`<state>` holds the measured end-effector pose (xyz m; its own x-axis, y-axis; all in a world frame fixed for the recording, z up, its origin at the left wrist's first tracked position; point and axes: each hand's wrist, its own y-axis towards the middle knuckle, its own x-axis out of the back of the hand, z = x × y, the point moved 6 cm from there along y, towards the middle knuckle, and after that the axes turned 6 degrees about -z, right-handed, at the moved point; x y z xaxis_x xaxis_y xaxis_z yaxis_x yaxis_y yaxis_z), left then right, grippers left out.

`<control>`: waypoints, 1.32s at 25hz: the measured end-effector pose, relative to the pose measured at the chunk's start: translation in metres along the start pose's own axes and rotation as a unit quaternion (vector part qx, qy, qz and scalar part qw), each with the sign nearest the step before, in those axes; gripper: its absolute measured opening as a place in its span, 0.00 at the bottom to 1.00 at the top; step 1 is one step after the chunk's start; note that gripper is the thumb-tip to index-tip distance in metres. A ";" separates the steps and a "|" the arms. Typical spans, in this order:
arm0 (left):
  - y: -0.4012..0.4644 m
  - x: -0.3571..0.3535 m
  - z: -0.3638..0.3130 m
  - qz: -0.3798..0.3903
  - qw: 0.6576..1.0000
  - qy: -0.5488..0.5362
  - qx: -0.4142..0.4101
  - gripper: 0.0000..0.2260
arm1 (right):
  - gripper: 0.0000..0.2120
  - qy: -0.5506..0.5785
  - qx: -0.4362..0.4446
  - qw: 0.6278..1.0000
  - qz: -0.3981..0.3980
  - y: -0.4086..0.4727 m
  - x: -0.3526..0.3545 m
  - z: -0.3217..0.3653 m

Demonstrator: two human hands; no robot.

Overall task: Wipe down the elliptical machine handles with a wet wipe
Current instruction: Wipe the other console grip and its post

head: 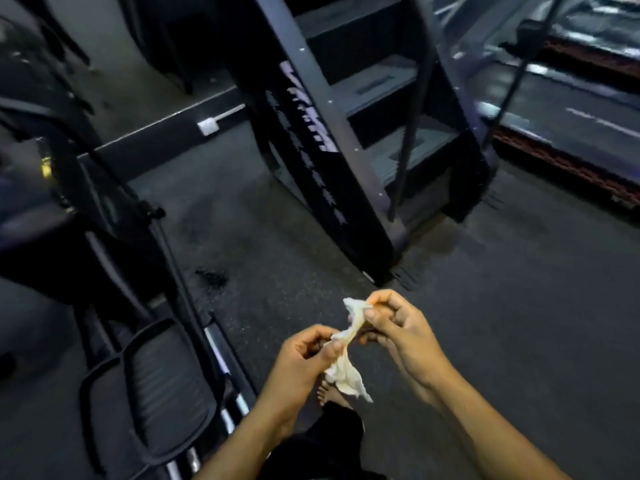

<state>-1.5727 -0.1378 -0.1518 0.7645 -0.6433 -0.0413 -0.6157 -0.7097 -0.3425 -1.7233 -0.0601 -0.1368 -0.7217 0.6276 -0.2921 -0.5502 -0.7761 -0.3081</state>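
**Both hands pinching one twisted wipe above the floor**

Gripped at two places: wipe, white, crumpled and wrung into a rope, pinched near its upper end by the right hand and lower down by the left hand. Right thumb and curled fingers closed on the top bunch; left thumb and fingers closed round the middle. Stretched taut on a slant between the two grips. Loose tail hanging below the left hand, ragged at the edge. Held in mid-air, low in the head view and a little right of centre, touching no machine.

Largest down:

Dark speckled floor across most of the view, with a black scuff or stain left of centre.

Tall black stair machine straight ahead, slanted side panel with blurred pale lettering, steps visible behind it, upright rail on its right side.

Elliptical machine at left, dark frame and bars, handles not clearly made out in the blur. Well apart from the wipe.

Treadmill belt at far right, red trim along the edge.

Elliptical pedal at lower left, black, ribbed, raised rim, beside silver rails.

Bare foot on the floor directly under the hanging tail, dark trouser leg beneath it.

Small white box on the far skirting.
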 end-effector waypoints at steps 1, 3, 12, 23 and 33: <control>0.009 0.013 -0.004 -0.016 1.000 -0.020 0.009 0.11 | 0.06 0.033 -0.016 0.999 0.031 0.017 -0.015 0.007; 0.028 0.043 -0.019 -0.057 0.996 -0.057 0.025 0.14 | 0.09 0.062 -0.042 0.994 0.074 0.059 -0.049 0.020; 0.067 0.145 -0.081 -0.269 0.961 0.028 -0.050 0.10 | 0.13 -0.068 -0.028 0.964 0.255 0.162 -0.204 0.037; 0.127 0.233 -0.146 -0.551 0.804 0.188 -0.119 0.07 | 0.13 -0.183 0.119 0.874 0.433 0.263 -0.339 0.069; 0.111 0.353 -0.144 -0.625 0.770 -0.054 -0.119 0.15 | 0.25 -0.253 -0.032 0.759 0.599 0.269 -0.479 0.009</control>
<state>-1.3990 -0.4853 -0.0693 0.7921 0.6022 0.0995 0.6050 -0.7962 0.0030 -1.5292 -0.5695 -0.0719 -0.7654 -0.6434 -0.0177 0.6387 -0.7559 -0.1438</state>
